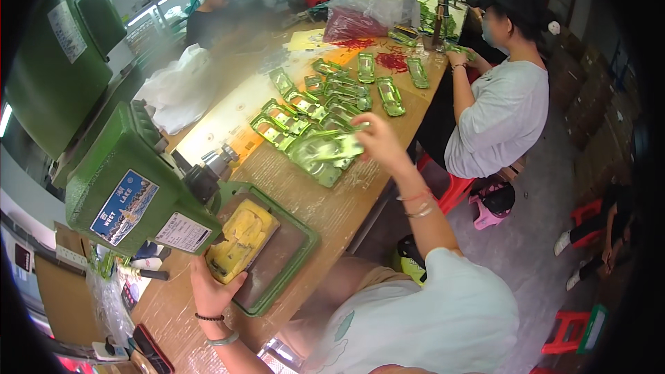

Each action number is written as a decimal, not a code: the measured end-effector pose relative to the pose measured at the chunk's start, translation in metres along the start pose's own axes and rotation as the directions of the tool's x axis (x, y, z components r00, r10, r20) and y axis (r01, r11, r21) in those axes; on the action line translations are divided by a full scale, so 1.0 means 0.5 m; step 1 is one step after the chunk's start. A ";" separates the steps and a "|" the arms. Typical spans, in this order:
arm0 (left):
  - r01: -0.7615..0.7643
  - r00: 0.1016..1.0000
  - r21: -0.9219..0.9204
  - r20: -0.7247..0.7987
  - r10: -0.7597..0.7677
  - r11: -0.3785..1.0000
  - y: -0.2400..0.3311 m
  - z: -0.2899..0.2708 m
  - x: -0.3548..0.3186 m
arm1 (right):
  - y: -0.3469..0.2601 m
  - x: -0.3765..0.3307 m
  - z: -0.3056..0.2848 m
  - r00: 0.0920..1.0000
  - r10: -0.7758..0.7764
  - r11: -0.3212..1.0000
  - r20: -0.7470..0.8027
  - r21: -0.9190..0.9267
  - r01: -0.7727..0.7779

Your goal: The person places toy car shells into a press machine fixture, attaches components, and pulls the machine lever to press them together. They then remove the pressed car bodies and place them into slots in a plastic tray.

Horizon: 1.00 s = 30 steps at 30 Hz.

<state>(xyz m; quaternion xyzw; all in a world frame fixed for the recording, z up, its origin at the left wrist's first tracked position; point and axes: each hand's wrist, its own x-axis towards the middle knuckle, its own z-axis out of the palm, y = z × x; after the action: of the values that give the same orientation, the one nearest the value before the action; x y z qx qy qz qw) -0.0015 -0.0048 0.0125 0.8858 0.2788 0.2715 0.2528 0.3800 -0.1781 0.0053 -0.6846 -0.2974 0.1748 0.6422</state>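
Note:
My left hand [211, 287] grips the near end of a worn yellow block [242, 235], thumb on one side and fingers on the other. That block lies on the green-rimmed base plate [305, 246] of a green bench drill press, under its chuck [220, 159]. My right hand [382, 144] is raised over the table, pinching a light green toy car body [336, 148] that is smeared by motion. Just beneath it sits a larger green plastic piece [315, 166], partly hidden. Several green toy car bodies [346, 90] are spread beyond.
The drill press's green housing [114, 180] stands at left. A white plastic bag [176, 90] and a clear bag of red parts [360, 17] lie farther back. At right a co-worker [502, 104] handles a green piece at the table edge. Red stools [568, 332] stand on the floor.

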 end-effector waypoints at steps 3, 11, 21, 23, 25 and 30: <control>0.021 1.000 0.012 -0.004 -0.021 1.000 0.001 -0.002 -0.004 | 0.080 -0.012 -0.082 0.971 0.041 0.991 -0.237 0.135 -0.008; 0.063 0.998 0.013 -0.030 -0.063 0.998 0.017 0.003 -0.015 | 0.183 0.030 -0.128 0.905 0.141 0.938 -0.401 0.347 0.007; 0.385 0.647 0.080 -0.734 -0.207 0.919 0.060 0.025 -0.374 | 0.114 -0.112 0.025 0.901 -0.423 0.789 -0.091 -0.525 0.318; 0.640 0.418 0.075 -0.869 -0.265 0.765 0.008 0.066 -0.513 | 0.105 -0.179 0.078 0.963 -0.267 0.929 0.038 -0.255 0.267; 0.821 0.129 -0.118 -0.915 -0.382 0.559 -0.007 0.098 -0.665 | 0.092 -0.261 0.153 0.893 -0.285 0.948 0.348 -0.039 0.317; 0.816 -0.569 -0.539 -0.812 -0.128 -0.209 0.047 0.286 -1.093 | 0.072 -0.377 0.240 0.443 -0.253 0.939 0.860 0.107 0.327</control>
<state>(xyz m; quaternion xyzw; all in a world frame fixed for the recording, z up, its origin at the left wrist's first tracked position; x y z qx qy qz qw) -0.2848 -0.4089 -0.2629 0.0351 0.9419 0.2941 -0.1582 0.1683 -0.2043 -0.0706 -0.4666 -0.6965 0.3696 0.4008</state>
